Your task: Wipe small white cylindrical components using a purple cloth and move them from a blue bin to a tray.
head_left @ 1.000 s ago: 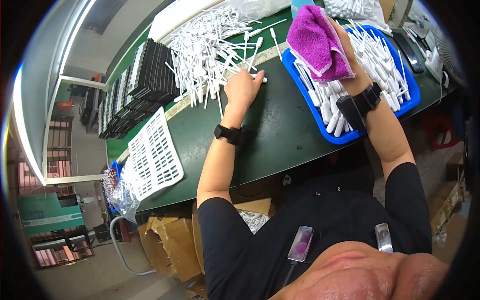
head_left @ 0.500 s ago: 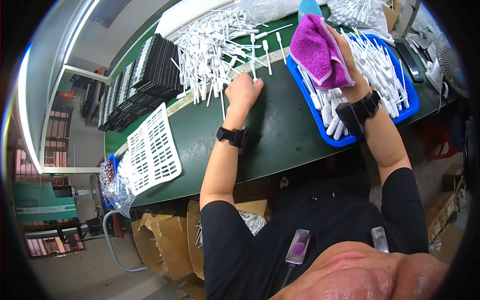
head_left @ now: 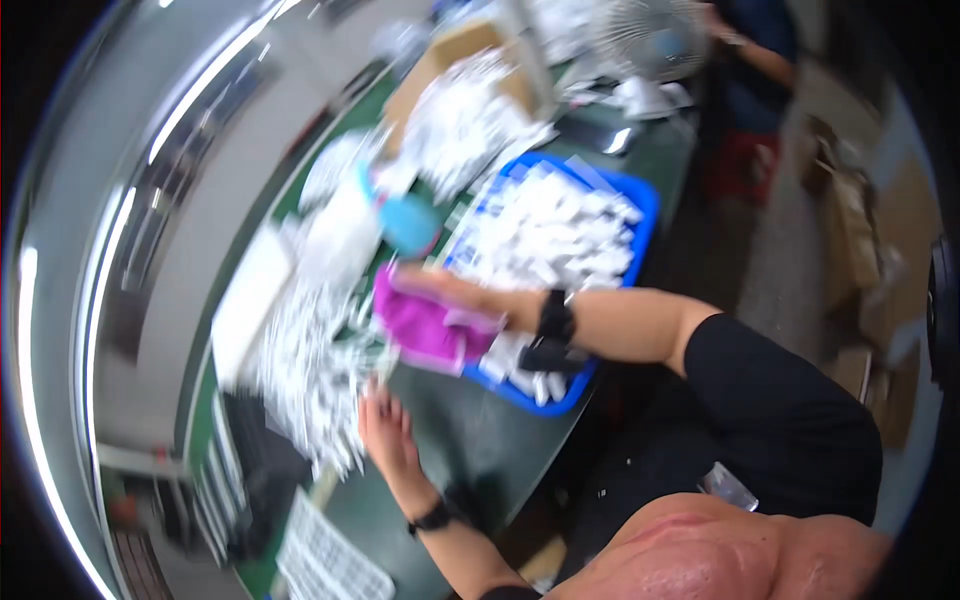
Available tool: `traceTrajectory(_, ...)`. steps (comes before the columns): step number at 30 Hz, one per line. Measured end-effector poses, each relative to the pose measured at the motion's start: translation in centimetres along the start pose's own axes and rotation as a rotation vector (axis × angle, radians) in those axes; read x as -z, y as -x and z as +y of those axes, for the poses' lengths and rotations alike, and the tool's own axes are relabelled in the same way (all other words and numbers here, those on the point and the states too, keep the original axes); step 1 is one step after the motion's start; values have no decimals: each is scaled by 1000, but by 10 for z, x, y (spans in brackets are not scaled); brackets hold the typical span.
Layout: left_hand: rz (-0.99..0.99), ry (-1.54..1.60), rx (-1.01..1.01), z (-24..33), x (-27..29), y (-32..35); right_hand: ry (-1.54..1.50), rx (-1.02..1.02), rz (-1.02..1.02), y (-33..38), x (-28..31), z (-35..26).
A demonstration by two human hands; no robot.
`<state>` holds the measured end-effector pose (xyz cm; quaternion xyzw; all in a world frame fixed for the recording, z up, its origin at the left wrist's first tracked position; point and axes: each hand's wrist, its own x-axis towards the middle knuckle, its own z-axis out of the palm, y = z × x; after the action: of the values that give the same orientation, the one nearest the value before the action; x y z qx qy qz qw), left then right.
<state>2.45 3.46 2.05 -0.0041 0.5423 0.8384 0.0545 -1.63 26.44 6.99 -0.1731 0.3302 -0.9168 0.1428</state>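
Purple cloth [head_left: 432,330] bunched in right hand [head_left: 478,300] grip.

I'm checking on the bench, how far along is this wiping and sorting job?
Done: the blue tray already holds many white pieces. In hand: the right hand holds a purple cloth beside that tray; the left hand rests by the loose white sticks. Left: that large pile on the green table. The picture is blurred.

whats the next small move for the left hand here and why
Probably close the left hand on a few white sticks: it lies flat on the green table at the heap's edge, while the right hand already holds the purple cloth.
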Motion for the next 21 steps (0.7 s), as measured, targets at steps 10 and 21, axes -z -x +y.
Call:
traceTrajectory(10,193,38,-77,-6,14,30,-146,-266,0,1,-20,2)
traceTrajectory(21,374,-61,-128,-3,39,64,-85,-220,-23,-14,-28,53)
